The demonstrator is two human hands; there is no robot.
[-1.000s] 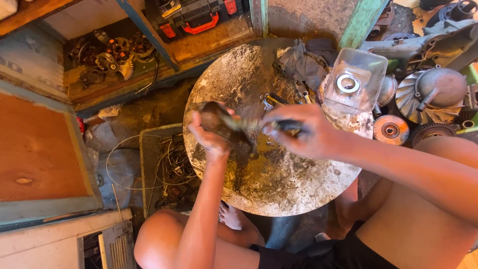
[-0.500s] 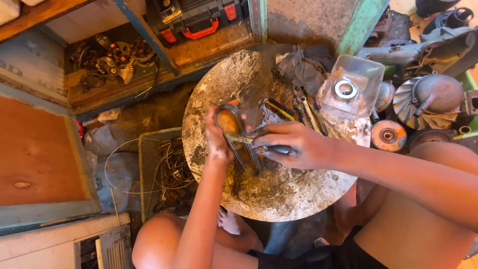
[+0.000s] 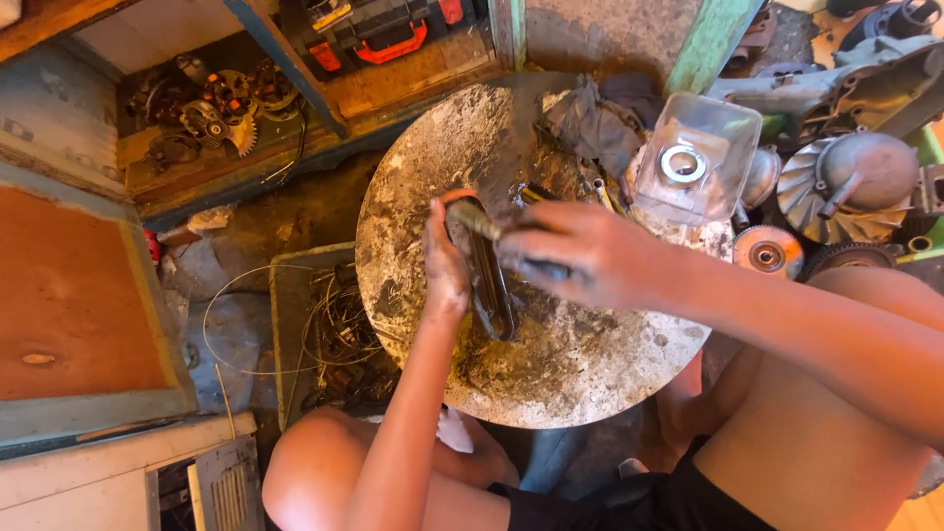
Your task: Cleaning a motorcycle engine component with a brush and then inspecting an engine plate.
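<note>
At the middle of the round, grey-white stained stone slab [image 3: 551, 374], the left hand [image 3: 444, 267] presses its palm and fingers against the left side of a long, dark, greasy metal part [image 3: 489, 275] standing on edge, gripping it upright on the slab. From the right, the right hand [image 3: 580, 254] is clenched around a dark-handled tool [image 3: 479, 222], whose pale tip meets the far end of the metal part; the handle is mostly hidden by the fingers. Just beyond the hands, at the slab's far edge, lies a crumpled grey rag [image 3: 595, 123]. To its right sits a clear plastic box with a metal ring inside [image 3: 693, 157], then a grey finned metal housing [image 3: 855, 182] and a small round toothed disc [image 3: 767, 251]. To the left of the slab, a green crate of tangled wire [image 3: 329, 334] stands on the floor. Far left, gears and metal scraps [image 3: 202, 108] fill a wooden shelf, with a black and red tool case [image 3: 379, 29] beside it.
</note>
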